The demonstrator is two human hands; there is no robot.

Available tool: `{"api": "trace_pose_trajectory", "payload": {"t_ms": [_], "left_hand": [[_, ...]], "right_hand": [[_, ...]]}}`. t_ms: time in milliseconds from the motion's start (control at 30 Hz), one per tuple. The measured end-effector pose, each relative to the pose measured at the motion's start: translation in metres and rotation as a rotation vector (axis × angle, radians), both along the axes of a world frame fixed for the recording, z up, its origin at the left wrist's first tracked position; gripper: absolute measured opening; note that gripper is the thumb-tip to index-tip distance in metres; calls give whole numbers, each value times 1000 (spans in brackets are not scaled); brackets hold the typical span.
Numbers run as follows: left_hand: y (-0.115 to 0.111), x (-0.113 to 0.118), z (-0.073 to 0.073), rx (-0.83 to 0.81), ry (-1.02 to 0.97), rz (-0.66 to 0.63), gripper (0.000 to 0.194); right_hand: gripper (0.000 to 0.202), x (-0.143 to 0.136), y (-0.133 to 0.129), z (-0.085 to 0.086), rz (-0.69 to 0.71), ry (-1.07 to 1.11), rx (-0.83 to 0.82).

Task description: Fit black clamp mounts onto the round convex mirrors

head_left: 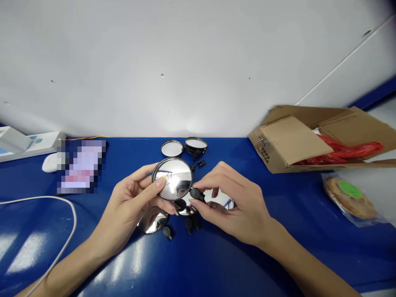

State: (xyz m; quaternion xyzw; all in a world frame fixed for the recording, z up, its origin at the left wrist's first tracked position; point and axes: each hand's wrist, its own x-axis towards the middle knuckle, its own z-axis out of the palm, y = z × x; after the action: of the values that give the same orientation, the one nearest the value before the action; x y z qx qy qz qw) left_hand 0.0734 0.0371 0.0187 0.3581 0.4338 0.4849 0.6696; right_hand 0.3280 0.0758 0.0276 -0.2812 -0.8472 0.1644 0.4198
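Observation:
A round black-rimmed mirror [176, 177] is gripped in my left hand [136, 194], thumb on the glass and fingers behind. Between the thumb and fingers of my right hand [232, 198] is a small black knob-like part [195, 194], close to the mirror's lower right rim; whether they are joined I cannot tell. Under my hands lie more round mirrors, one at the lower left [153, 220] and another partly hidden by my right hand [221, 199]. Small black parts [167, 232] rest on the table just in front of them.
Farther back sit a round mirror [172, 148] and a stack of mirrors [196, 144]. An open cardboard box [287, 140] with red plastic stands right, near a bagged round item [352, 198]. At left are a blurred phone-like slab [82, 165], a white mouse-like object [53, 162] and a white cable [74, 214].

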Motion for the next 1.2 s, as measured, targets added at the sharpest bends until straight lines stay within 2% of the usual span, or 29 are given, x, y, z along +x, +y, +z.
{"api": "trace_pose_trajectory", "payload": {"t_ms": [67,133,233,367,500,600,767,867,1067,1200], "left_hand": [[0,-1,0,1,12,1,46],[-1,-2,0,-8,23,-21,48],[-4,-2,-2,-31,36,-80,52],[-7,3,-2,-6,38,-116,66],[-12,6,2,11,12,-150,77],[-15,6,2,14,2,-189,79],[-14,8,1,37,5,-193,72],[-14,9,1,72,33,-171,67],[-8,1,3,187,211,-30,54],[-3,-2,3,216,272,12,48]], "right_hand": [[30,6,2,7,43,-2,-131],[49,13,4,12,67,-41,-260],[78,21,6,17,116,-133,-364],[102,21,4,17,241,-229,-352],[109,18,-2,16,330,-277,-355],[110,18,-6,17,327,-327,-361],[130,21,-5,22,236,-393,-286],[117,27,0,28,157,-430,-285],[73,51,16,36,-23,-546,-323],[69,56,14,34,-25,-603,-365]]}}
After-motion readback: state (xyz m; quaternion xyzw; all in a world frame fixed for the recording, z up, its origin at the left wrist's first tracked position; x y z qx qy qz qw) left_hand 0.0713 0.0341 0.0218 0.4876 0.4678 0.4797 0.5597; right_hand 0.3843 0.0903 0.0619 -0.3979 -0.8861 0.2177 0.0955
